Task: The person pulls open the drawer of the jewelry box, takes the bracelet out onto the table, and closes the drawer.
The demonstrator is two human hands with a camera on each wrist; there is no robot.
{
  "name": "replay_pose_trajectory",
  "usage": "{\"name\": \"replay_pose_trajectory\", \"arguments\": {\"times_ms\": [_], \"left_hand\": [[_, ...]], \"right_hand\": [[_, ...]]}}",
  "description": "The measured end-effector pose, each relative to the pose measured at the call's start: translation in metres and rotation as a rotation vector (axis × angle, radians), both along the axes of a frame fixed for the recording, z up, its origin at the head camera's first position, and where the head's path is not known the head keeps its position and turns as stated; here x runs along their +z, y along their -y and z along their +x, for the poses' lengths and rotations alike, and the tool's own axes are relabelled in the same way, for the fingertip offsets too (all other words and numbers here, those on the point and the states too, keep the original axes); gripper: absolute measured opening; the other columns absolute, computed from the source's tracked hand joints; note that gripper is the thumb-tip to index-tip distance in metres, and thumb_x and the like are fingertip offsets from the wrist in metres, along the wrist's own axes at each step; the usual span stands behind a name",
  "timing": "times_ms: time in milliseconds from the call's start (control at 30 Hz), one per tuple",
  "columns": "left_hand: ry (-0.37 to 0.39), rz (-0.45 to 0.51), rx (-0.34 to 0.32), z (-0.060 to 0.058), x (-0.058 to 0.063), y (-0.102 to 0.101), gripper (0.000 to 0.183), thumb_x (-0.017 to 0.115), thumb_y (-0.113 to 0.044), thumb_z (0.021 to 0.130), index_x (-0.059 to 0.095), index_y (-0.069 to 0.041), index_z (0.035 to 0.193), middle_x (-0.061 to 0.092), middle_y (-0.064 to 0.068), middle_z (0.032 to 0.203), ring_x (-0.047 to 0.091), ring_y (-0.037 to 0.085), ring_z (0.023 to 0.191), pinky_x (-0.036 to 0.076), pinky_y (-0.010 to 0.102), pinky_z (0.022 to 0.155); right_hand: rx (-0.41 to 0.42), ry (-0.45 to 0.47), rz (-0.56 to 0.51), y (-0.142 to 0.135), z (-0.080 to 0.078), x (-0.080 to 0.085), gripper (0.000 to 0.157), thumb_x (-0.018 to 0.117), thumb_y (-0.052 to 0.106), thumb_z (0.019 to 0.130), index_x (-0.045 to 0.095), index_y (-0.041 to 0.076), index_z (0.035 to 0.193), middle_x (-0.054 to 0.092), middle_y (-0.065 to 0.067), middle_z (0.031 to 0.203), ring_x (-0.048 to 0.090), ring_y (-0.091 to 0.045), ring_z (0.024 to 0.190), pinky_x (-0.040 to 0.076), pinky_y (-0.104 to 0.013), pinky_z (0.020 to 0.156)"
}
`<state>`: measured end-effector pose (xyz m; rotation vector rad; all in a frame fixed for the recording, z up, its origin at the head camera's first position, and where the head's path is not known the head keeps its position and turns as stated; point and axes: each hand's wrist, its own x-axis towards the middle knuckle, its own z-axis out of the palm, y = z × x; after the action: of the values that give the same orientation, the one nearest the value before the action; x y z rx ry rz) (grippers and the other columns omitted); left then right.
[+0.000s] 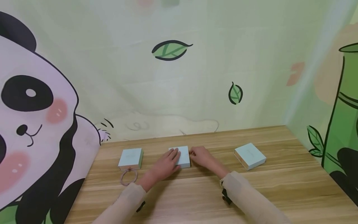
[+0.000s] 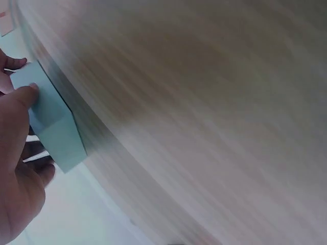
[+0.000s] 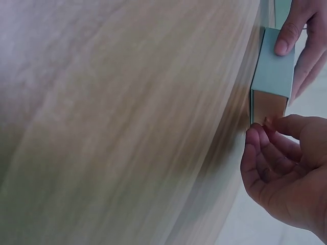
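Note:
A pale blue box [image 1: 183,157] with a copper-brown end [image 3: 268,106] lies on the table between my hands. My left hand [image 1: 167,163] holds it down, fingers across its top and thumb against the near side. In the left wrist view, that thumb [image 2: 28,94] rests on the blue side face. At the box's right end is my right hand [image 1: 203,156]. Its thumb and forefinger [image 3: 294,125] pinch a small tab on the brown end, mostly hidden by the fingertips. The other right-hand fingers are curled.
To the left stands another pale blue box [image 1: 130,158], with a thin pinkish ring [image 1: 129,177] at its front edge. A third pale blue box [image 1: 250,155] lies turned at an angle on the right. Behind the wooden table [image 1: 190,193] hangs a printed panda backdrop [image 1: 126,77].

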<state>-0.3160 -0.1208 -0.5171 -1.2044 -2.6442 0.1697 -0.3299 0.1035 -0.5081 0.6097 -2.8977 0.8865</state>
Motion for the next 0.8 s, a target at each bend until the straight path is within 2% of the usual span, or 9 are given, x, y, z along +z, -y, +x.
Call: {"name": "replay_pose_trajectory", "arguments": {"times_ms": [133, 233, 433, 567, 800], "left_hand": [[0.014, -0.030, -0.028, -0.002, -0.001, 0.006, 0.063, 0.055, -0.040, 0.105, 0.045, 0.003, 0.150, 0.043, 0.024, 0.154, 0.045, 0.039, 0.141, 0.038, 0.047, 0.116], [0.052, -0.028, -0.032, -0.001, 0.000, 0.009, 0.065, 0.053, -0.040, 0.106, 0.041, 0.004, 0.152, 0.039, 0.024, 0.157, 0.040, 0.039, 0.144, 0.036, 0.048, 0.117], [0.079, -0.006, -0.034, 0.000, -0.001, 0.008, 0.063, 0.053, -0.036, 0.107, 0.040, 0.007, 0.151, 0.038, 0.028, 0.156, 0.039, 0.042, 0.144, 0.037, 0.049, 0.117], [0.113, 0.009, -0.006, 0.002, -0.001, 0.005, 0.061, 0.050, -0.034, 0.108, 0.040, 0.008, 0.150, 0.038, 0.028, 0.156, 0.038, 0.043, 0.144, 0.035, 0.049, 0.117], [0.200, 0.005, 0.059, 0.002, 0.000, 0.003, 0.064, 0.042, -0.038, 0.110, 0.033, 0.007, 0.155, 0.030, 0.025, 0.162, 0.028, 0.039, 0.150, 0.029, 0.048, 0.121]], "right_hand": [[-0.019, 0.022, 0.026, 0.004, -0.002, 0.000, 0.007, 0.067, 0.004, 0.093, 0.073, 0.003, 0.091, 0.070, -0.005, 0.082, 0.059, -0.014, 0.074, 0.054, -0.034, 0.071], [-0.036, 0.026, 0.030, 0.005, -0.002, 0.000, 0.007, 0.068, 0.004, 0.092, 0.072, 0.005, 0.085, 0.068, -0.004, 0.078, 0.055, -0.014, 0.070, 0.052, -0.033, 0.067], [-0.054, 0.014, 0.034, 0.005, -0.002, -0.003, 0.010, 0.069, 0.003, 0.088, 0.067, 0.007, 0.079, 0.065, -0.002, 0.074, 0.053, -0.014, 0.068, 0.049, -0.031, 0.064], [-0.059, -0.009, 0.057, 0.003, -0.002, -0.006, 0.012, 0.070, 0.002, 0.086, 0.065, 0.007, 0.077, 0.063, -0.001, 0.071, 0.052, -0.014, 0.066, 0.048, -0.030, 0.061], [-0.088, -0.025, 0.073, -0.006, -0.001, -0.007, 0.013, 0.070, 0.002, 0.086, 0.064, 0.007, 0.075, 0.061, -0.002, 0.070, 0.051, -0.014, 0.065, 0.049, -0.031, 0.061]]}}
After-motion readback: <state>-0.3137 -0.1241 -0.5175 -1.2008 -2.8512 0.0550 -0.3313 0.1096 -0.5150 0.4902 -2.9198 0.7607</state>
